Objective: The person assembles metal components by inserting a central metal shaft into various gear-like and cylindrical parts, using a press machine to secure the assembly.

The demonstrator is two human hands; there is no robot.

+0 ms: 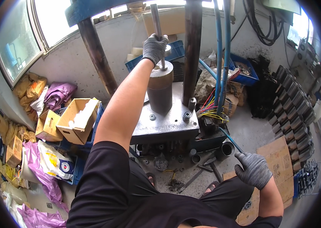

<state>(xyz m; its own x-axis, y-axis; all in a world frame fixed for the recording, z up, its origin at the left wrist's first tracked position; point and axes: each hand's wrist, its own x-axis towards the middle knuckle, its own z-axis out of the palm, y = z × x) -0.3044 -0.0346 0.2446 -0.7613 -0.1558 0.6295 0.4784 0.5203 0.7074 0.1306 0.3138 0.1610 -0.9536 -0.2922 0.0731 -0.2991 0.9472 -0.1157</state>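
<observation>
My left hand (155, 48), in a grey knit glove, is closed around an upright steel rod (155, 18). The rod's lower end meets the top of a thick metal cylinder (160, 93), which stands on the steel bed (164, 125) of a press. Low on the right, my gloved right hand (254, 170) is closed at the end of a thin blue lever (230, 138) that slants down from the press's side. A small ring-shaped part (167, 49) shows beside my left hand, partly hidden. Nuts or collars (186, 116) sit on the bed's near right part.
Dark press columns (191, 53) flank the cylinder, and blue hoses (219, 57) run down at the right. Cartons (77, 121) and bags stand at the left. A hammer (215, 170) and metal rings lie on the floor. Stacked metal cylinders (291, 114) line the far right.
</observation>
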